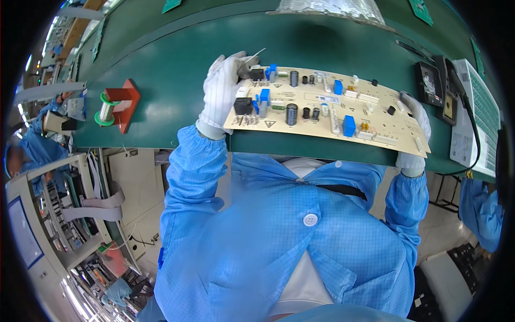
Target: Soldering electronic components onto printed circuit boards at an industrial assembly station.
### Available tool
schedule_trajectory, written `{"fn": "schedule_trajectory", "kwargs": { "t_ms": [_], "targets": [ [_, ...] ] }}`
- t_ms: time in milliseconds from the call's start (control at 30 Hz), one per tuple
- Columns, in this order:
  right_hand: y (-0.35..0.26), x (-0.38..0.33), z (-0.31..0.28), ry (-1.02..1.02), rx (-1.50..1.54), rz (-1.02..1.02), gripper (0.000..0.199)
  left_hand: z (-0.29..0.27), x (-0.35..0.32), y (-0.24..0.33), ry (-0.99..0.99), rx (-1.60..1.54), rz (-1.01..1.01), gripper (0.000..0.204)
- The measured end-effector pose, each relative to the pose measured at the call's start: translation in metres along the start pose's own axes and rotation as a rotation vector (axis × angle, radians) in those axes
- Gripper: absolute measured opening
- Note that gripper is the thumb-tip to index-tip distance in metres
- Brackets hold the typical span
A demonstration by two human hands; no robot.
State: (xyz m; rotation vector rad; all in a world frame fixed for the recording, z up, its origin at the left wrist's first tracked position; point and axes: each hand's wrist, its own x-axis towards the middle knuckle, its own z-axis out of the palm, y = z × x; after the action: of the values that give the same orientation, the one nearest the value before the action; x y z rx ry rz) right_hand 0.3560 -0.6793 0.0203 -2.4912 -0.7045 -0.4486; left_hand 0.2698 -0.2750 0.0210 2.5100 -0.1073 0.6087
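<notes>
A cream-coloured circuit board (311,130) is held up at a tilt over the near edge of the green table. It carries two matching rows of parts, with black capacitors (291,114), blue blocks (348,126) and white connectors. My left hand (219,91), in a white striped glove, is closed on the board's left end. A thin pale strip (256,55) sticks out by its fingertips; I cannot make out what it is. At the right end my right hand (422,121), also gloved, grips the board's edge, its fingers partly hidden behind it.
Left on the table (171,70) stands a red holder (129,104) with a green-rimmed spool of wire (106,111). To the right lie tweezers (413,51), a black box (428,83), a black cabled device (449,94) and a white-and-green tray (477,115). A plastic-wrapped pack (332,9) sits at the back.
</notes>
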Motion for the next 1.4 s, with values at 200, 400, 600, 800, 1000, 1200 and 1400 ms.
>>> {"fn": "schedule_trajectory", "kwargs": {
  "t_ms": [200,400,600,800,1000,1200,1400],
  "targets": [
    [0.016,-0.007,0.005,-0.02,0.098,0.1,0.033,0.001,-0.001,0.009,-0.023,0.063,-0.099,0.028],
    [-0.013,0.002,-0.011,-0.048,0.04,0.003,0.037,0.005,-0.003,0.0,0.072,-0.005,0.054,0.031],
    [-0.002,0.006,-0.006,-0.006,0.019,-0.078,0.041,-0.012,0.002,0.013,-0.093,-0.093,-0.151,0.103],
    [0.006,0.002,-0.005,0.007,-0.042,-0.07,0.044,-0.009,0.003,0.029,-0.023,-0.184,-0.31,0.061],
    [0.009,0.003,-0.003,-0.011,-0.043,-0.096,0.051,-0.007,0.0,0.038,0.183,-0.514,-0.242,0.031],
    [-0.009,-0.003,-0.002,0.019,0.827,0.361,0.045,-0.017,0.015,0.101,0.33,-1.033,-0.097,0.032],
    [0.006,0.001,-0.016,-0.163,1.289,0.59,0.045,-0.012,0.028,0.112,0.37,-0.801,-0.078,0.035]
  ]
}}
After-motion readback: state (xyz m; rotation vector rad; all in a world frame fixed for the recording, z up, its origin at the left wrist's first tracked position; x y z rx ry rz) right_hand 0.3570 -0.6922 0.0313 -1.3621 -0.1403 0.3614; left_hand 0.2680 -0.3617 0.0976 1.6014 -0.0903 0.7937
